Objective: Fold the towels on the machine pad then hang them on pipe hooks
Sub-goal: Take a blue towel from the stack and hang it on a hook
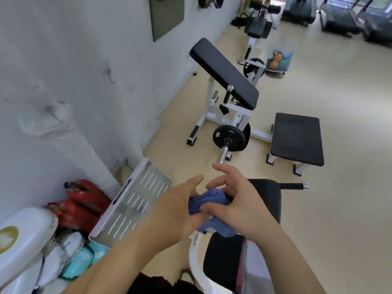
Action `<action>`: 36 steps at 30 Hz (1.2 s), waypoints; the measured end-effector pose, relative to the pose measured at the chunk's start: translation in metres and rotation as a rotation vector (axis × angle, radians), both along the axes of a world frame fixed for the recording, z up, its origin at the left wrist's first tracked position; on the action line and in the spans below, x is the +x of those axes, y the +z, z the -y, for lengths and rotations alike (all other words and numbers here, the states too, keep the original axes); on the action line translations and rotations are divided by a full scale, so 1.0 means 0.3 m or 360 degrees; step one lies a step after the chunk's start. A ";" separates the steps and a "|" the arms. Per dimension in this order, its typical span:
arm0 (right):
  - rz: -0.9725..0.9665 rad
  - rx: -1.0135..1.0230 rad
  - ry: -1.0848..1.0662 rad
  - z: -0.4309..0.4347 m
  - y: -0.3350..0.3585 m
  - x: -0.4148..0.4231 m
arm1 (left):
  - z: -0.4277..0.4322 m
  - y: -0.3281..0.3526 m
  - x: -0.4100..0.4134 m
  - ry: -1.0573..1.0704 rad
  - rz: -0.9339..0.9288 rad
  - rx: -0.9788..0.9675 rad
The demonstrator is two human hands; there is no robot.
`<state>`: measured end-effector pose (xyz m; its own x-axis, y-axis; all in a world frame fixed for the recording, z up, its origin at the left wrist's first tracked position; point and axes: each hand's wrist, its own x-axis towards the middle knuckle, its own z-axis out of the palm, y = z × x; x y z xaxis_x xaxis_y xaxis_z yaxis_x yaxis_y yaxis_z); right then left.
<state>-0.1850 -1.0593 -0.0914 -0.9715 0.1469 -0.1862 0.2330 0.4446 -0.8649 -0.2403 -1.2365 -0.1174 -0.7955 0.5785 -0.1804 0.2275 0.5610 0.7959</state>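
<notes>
A small blue towel (212, 205) is bunched up between both hands, above the black machine pad (265, 200) in front of me. My left hand (176, 211) grips its left side from below. My right hand (235, 200) holds its right side, thumb pressed on the cloth and the other fingers spread above it. A pink and white cloth (252, 264) lies on the lower black pad (222, 257) under my right forearm. A white pipe (84, 149) runs down the wall at the left; I cannot make out any hooks on it.
A slotted white metal plate (131, 200) leans by the wall, with red bags (80, 206) and white bags (25, 236) beside it. Ahead stand a curl bench (222, 71) with a weight plate (229, 137), a black stool (297, 139), and treadmills at the far right.
</notes>
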 end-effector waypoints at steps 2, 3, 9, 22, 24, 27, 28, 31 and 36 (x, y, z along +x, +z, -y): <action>-0.0044 -0.0077 0.0022 0.081 0.007 -0.089 | 0.116 0.012 -0.053 0.0083 0.0171 0.0031; -0.0028 -0.0109 0.0078 0.124 0.011 -0.136 | 0.181 0.017 -0.082 0.0109 0.0145 0.0016; 0.0132 -0.0033 0.0563 0.405 0.053 -0.415 | 0.582 0.134 -0.222 0.0546 0.0229 0.0274; -0.0077 -0.0590 0.0594 0.812 0.447 -0.996 | 1.055 0.510 -0.593 0.1154 -0.0016 0.0759; -0.0176 -0.0601 0.0597 0.859 0.524 -1.079 | 1.060 0.585 -0.661 0.1206 -0.0105 0.0776; -0.0313 -0.0597 0.0606 0.893 0.633 -1.198 | 1.057 0.705 -0.759 0.1284 -0.0217 0.0764; -0.0346 -0.0595 0.0620 0.895 0.671 -1.236 | 1.057 0.744 -0.791 0.1301 -0.0258 0.0742; -0.0468 -0.0479 0.0744 0.886 0.799 -1.362 | 1.061 0.865 -0.878 0.1330 -0.0437 0.0647; -0.0733 -0.0287 0.0899 0.894 1.027 -1.529 | 1.066 1.065 -1.002 0.1457 -0.0791 0.0563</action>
<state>-0.6438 -1.3276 0.2167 -0.8755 -0.3913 0.2835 -0.3918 0.2315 -0.8904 -0.5408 -1.5563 0.2020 -0.8879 -0.3116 0.3385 0.1812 0.4394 0.8798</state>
